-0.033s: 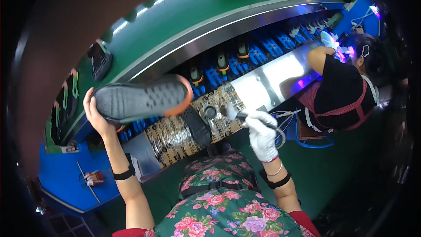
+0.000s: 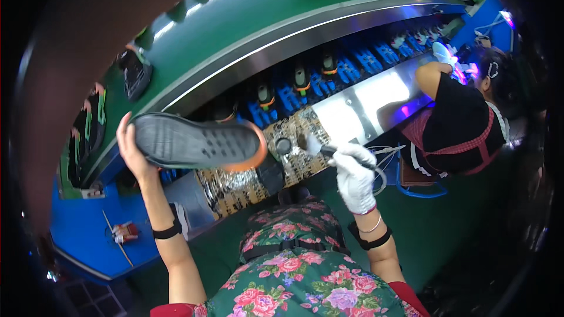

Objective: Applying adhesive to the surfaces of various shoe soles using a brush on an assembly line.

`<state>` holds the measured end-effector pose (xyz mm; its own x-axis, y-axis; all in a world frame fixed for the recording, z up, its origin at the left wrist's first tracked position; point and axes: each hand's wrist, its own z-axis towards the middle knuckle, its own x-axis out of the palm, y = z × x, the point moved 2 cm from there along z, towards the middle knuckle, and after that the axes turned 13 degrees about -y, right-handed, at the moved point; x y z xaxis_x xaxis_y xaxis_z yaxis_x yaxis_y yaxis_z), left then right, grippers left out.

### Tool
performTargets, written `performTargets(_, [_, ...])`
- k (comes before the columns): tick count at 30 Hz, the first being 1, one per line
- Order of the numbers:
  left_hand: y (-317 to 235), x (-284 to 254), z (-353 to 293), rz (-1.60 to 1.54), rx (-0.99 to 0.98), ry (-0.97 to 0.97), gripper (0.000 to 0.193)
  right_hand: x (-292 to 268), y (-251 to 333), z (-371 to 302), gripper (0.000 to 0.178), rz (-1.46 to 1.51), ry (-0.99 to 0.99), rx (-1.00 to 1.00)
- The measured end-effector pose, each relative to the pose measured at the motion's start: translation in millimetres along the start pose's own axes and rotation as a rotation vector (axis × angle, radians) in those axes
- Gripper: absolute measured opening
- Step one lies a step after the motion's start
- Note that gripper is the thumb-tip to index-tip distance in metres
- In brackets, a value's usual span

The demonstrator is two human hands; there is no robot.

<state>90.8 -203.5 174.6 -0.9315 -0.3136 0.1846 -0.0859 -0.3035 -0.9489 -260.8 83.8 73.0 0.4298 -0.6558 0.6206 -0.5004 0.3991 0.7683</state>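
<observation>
Two hands are raised above a long, silver metal bench (image 2: pixel 338 118). The bare left hand (image 2: pixel 136 155) grips the left end of a long, black shoe sole with an orange rim at its far end (image 2: pixel 197 141); its fingers lie close together around that end, while the thumb's position cannot be told. The sole is in the air, grooved face up toward the wearer, over the left part of the bench.

The right hand in a white knitted glove (image 2: pixel 355 179) pinches a dark-handled brush with pale bristles (image 2: pixel 315 147) between thumb and fingers. The brush points left, near a small, round, black pot (image 2: pixel 284 145); whether its tip touches the bench's taped, brown cardboard-like covering (image 2: pixel 226 191) cannot be told. On that covering lies a second, dark sole (image 2: pixel 271 175), partly hidden behind the held one.

Beyond stands a row of blue racks (image 2: pixel 346 78), some bearing dark shoes, beneath a curved green shelf (image 2: pixel 235 41). At the right sits a co-worker in a black top and red checked apron (image 2: pixel 455 117).
</observation>
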Motion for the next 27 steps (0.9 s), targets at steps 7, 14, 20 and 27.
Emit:
performTargets(7, [96, 17, -96, 0.248, -0.526, 0.622, 0.027, 85, 8, -29, 0.018, -0.331, 0.381, -0.143])
performTargets(14, [130, -2, -204, -0.47, -1.483, 0.545, 0.114, 97, -17, -30, 0.023, -0.367, 0.355, -0.067])
performTargets(20, [121, -10, -246, -0.763, -1.309, 0.79, 0.123, 101, -13, -33, 0.018, -0.478, 0.241, 0.006])
performTargets(27, [72, 24, -231, -0.846, -1.403, 0.501, 0.116, 124, -2, -27, 0.024, -0.68, 0.536, -0.824])
